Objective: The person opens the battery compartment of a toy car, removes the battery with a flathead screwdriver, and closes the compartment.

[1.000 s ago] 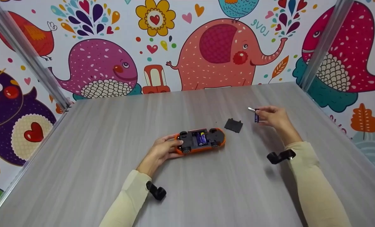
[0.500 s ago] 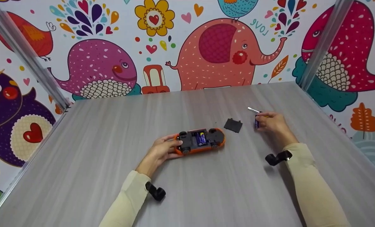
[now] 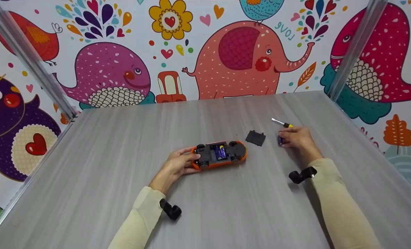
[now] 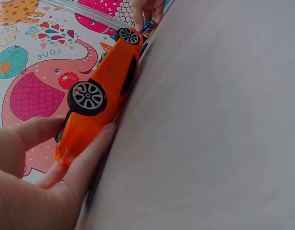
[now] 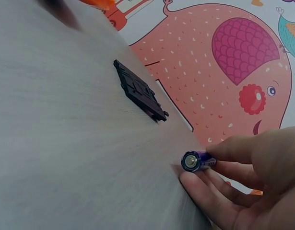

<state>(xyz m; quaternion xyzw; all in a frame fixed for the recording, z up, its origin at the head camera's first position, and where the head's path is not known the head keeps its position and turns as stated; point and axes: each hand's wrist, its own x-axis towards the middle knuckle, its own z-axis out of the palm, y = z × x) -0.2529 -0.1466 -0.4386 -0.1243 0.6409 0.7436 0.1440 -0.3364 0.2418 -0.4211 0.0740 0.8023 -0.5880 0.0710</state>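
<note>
An orange toy car (image 3: 241,152) lies wheels up on the table, its battery bay uncovered. Inside the bay sits a blue-purple battery (image 3: 221,152), with bare space beside it. My left hand (image 3: 173,166) grips one end of the car, thumb on the underside and fingers beneath the body; the left wrist view shows the orange side and wheels (image 4: 88,97). Off to the right, my right hand (image 3: 299,138) pinches another battery (image 5: 197,161) between thumb and fingers, low over the table. One end of that battery faces the right wrist camera.
A black battery cover (image 3: 256,138) lies between the car and my right hand. Just beyond the right hand is a screwdriver (image 3: 282,122) with a metal shaft and yellow-black handle, partly hidden by the hand. A cartoon-printed wall (image 3: 177,62) borders the table (image 3: 122,155) at the back.
My right hand has moved toward me and lower with the battery, uncovering more of the screwdriver. The left hand and the car have stayed in place.
</note>
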